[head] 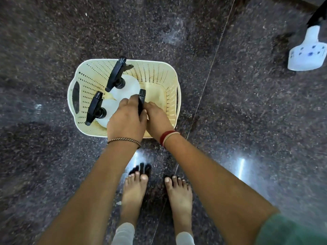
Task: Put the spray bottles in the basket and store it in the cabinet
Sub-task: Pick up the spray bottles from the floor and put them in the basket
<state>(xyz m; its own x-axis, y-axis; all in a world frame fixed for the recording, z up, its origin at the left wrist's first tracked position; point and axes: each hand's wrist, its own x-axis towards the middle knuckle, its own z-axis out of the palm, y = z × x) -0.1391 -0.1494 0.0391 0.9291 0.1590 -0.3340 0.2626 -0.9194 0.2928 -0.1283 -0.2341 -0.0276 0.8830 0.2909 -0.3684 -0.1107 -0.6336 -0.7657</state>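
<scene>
A cream perforated basket (159, 71) stands on the dark granite floor. Two white spray bottles with black trigger heads stand in its left half, one at the back (117, 74) and one at the front (96, 108). My left hand (126, 119) and my right hand (156, 118) are both closed around a third spray bottle (141, 98) held inside the basket's front middle; only its black head shows between my fingers. Another white spray bottle (308, 52) lies on the floor at the far right, partly cut off by the frame edge.
My bare feet (134, 190) stand just in front of the basket. A thin floor joint (208, 75) runs diagonally to the right of the basket. Polished dark floor surrounds the basket on all sides.
</scene>
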